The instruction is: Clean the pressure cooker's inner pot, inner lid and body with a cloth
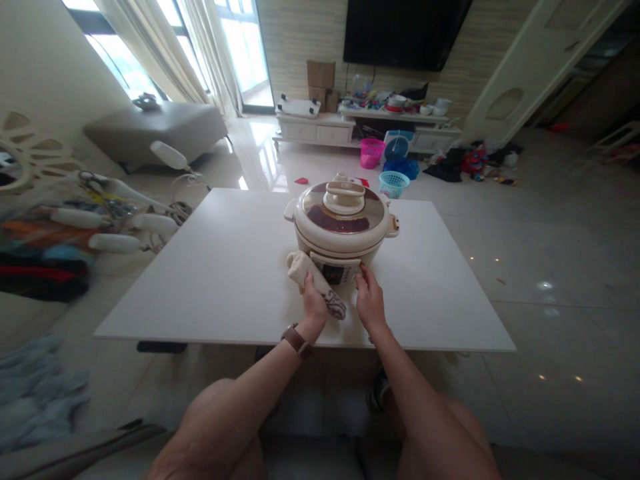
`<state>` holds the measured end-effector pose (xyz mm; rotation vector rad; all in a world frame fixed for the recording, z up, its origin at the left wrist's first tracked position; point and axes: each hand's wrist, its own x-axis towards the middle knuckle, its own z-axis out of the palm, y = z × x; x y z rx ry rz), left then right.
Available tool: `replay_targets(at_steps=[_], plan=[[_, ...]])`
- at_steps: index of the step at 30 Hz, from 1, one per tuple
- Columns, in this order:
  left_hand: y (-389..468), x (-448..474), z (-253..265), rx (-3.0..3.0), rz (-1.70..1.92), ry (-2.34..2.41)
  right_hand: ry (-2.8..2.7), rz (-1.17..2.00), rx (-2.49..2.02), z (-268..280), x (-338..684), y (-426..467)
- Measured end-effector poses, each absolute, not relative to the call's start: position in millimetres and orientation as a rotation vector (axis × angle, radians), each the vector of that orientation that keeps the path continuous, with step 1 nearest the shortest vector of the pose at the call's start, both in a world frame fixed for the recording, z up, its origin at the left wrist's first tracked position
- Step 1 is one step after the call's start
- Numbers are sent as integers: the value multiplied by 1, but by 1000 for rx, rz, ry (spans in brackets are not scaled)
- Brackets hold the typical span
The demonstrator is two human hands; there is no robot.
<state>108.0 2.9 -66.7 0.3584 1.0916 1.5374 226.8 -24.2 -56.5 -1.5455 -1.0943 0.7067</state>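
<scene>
A cream electric cooker (310, 223) with a glass lid (345, 208) and lid knob stands on the white table (225, 267). Its control panel (333, 272) faces me. My left hand (314, 303) is closed around a folded cloth (303, 268), beige with a dark pattern at its lower end. The cloth lies against or just before the panel's left side; exact contact cannot be made out. At the panel's right edge, my right hand (370, 299) grips with thumb and fingers, its fingertips partly hidden. Through the lid, something dark brown shows, or a reflection.
Past the table are a turquoise basket (394, 185), a pink basket (372, 153) and a cluttered white TV cabinet (320, 132). White lamp-like arms (155, 223) reach near the table's left edge. A grey ottoman (165, 130) stands far left.
</scene>
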Motion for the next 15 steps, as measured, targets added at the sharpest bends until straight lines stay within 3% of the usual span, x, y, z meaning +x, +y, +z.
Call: replay_targets(at_steps=[8, 15], plan=[[67, 13, -24, 254, 1782, 741, -1034, 667, -1553, -47, 235, -22], [55, -39, -9, 239, 1574, 717, -963, 683, -1460, -42, 231, -22]])
